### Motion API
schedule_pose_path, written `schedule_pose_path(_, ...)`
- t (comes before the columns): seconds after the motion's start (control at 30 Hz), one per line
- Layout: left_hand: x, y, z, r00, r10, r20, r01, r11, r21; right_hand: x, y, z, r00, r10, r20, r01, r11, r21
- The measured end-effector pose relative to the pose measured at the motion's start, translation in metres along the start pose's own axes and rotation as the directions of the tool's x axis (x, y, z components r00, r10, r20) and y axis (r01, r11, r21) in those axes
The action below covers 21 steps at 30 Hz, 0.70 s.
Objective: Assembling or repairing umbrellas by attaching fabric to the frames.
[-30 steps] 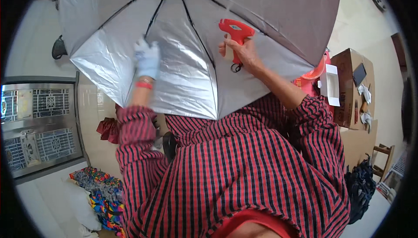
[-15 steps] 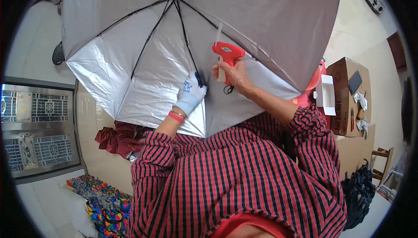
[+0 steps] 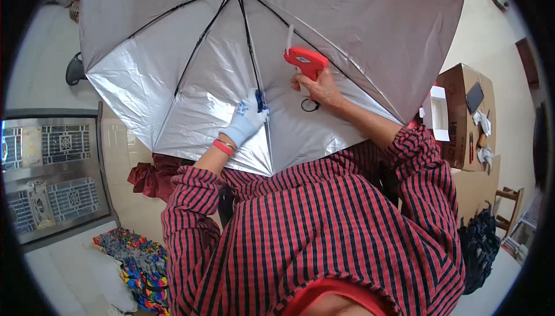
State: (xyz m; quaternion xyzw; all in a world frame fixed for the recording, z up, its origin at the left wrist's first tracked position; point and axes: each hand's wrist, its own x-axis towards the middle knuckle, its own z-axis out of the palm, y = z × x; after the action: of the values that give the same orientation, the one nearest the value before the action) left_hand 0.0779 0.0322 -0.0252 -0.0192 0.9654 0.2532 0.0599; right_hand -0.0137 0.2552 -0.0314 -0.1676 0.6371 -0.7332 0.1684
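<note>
An open umbrella (image 3: 214, 113) with a silver inner side and black ribs spreads across my lap, its inside facing me. My left hand (image 3: 245, 120), in a white and pale blue glove, is closed on one umbrella rib (image 3: 252, 56) towards the near rim. Something dark blue shows at its fingertips, too small to name. My right hand (image 3: 324, 89) is bare and wraps round the grip of a red tagging gun (image 3: 307, 60), held over the silver cloth. A pale strip of fasteners (image 3: 290, 37) stands up from the gun. A thin black loop (image 3: 310, 105) hangs below that hand.
At right stands a cardboard box (image 3: 475, 122) with a dark phone-like slab (image 3: 474, 97), red-handled tool and crumpled white bits on top. A white open carton (image 3: 438, 113) leans beside it. Dark red cloth (image 3: 151, 178), multicoloured bundles (image 3: 141, 270) and a dark bundle (image 3: 478, 252) lie around me.
The umbrella's hub has shifted slightly right and up in the picture. My left hand has moved a little left and up; my right hand has risen slightly rightward with the tagging gun.
</note>
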Motion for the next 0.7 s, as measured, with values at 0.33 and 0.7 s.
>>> schedule_pose_path(0.33,0.058,0.043,-0.034,0.991,-0.122,-0.055,0.123,0.992,0.027,0.042,-0.005,0.034,0.997,0.060,-0.050,-0.052,0.989,0.141)
schedule_pose_path(0.7,0.081,0.063,-0.050,0.945,-0.195,-0.263,0.131,0.961,-0.244,0.048,-0.006,0.032,0.997,-0.013,-0.071,0.026,0.982,0.186)
